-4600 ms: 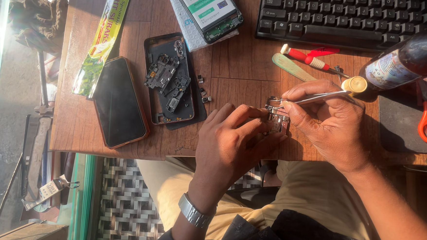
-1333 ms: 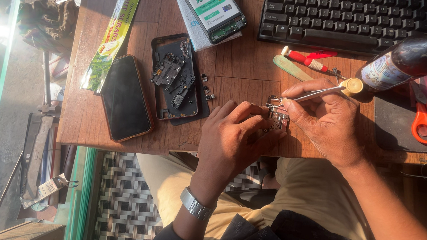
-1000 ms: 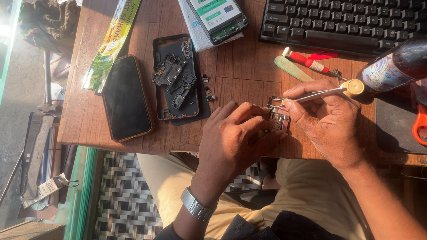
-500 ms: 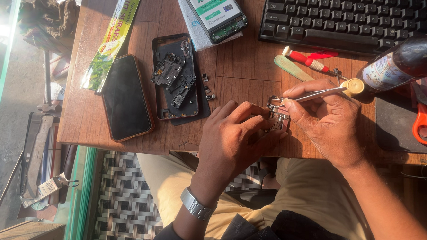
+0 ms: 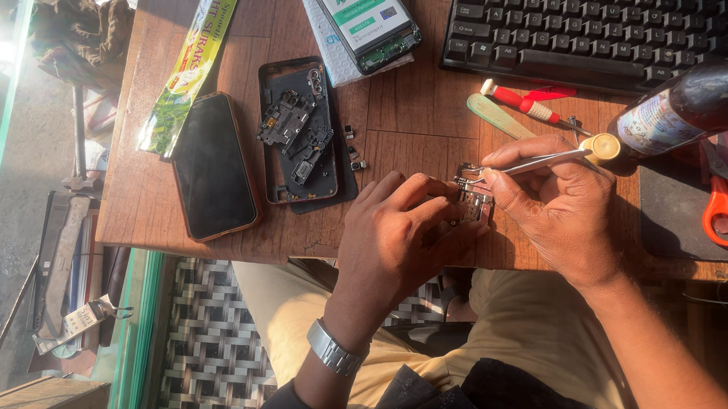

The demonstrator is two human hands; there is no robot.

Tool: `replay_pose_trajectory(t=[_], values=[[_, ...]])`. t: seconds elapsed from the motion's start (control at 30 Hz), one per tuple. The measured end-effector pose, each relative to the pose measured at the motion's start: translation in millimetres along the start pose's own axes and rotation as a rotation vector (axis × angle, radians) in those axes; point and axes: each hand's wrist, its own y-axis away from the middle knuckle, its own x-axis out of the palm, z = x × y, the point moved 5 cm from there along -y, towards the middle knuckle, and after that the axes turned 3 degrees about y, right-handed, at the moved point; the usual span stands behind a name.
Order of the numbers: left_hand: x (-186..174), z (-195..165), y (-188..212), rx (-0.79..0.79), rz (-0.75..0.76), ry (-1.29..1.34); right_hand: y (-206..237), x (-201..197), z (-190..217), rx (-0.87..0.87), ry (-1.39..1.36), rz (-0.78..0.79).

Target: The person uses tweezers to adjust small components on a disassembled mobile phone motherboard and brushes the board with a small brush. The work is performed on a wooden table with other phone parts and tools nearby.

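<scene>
On a sunlit wooden bench (image 5: pixel 401 132) crowded with phone parts, the head view shows fine component work under way: the left hand (image 5: pixel 395 239) curls around a small circuit board (image 5: pixel 471 198), pinning it near the bench's front edge, while the right hand (image 5: pixel 559 202) pinches metal tweezers (image 5: pixel 532 162) onto it, so steadiness likely matters next.

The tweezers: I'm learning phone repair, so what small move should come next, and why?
Probably a slight lift of the tweezers: their tips meet the small circuit board that the left hand pins to the table, while the right hand pinches them.
</scene>
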Motion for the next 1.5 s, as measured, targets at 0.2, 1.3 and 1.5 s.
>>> replay_pose_trajectory(t=[0.2, 1.3, 1.5], values=[[-2.2, -4.5, 2.6, -0.012, 0.019, -0.012, 3.9, -0.3, 7.5, -0.006, 0.0, -0.003], [24.4, 24.2, -5.1, 0.0, 0.016, -0.019, -7.3, 0.8, -33.8, -0.009, -0.02, 0.01], [27.0, 22.1, -4.3, -0.001, 0.021, -0.005, -4.3, -7.0, -33.2, -0.043, -0.014, -0.014]])
